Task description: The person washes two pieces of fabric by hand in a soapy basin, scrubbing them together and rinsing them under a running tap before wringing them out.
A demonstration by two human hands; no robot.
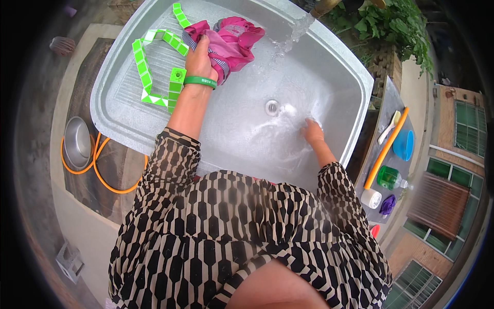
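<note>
My left hand [199,61], with a green wristband [200,81] on the wrist, is closed around a bunched pink garment [237,45] with striped trim, over the left part of a grey sink [234,123]. Beside it, a green-and-white snake puzzle [144,77] lies bent on the ribbed washboard side, partly behind my forearm. Low in the basin, right of the drain [271,107], my right hand [313,132] is at the wet floor of the sink. Its fingers look apart, blurred by water, with nothing visible in them. Water [294,35] pours from a spout [325,6] above.
On a ledge to the right are an orange tube [386,149], a brush [389,127], a blue bowl [403,144], a green bottle [388,177], a white container [371,199] and a purple cloth [387,204]. At left are a metal basin [77,142] and an orange hose [110,188].
</note>
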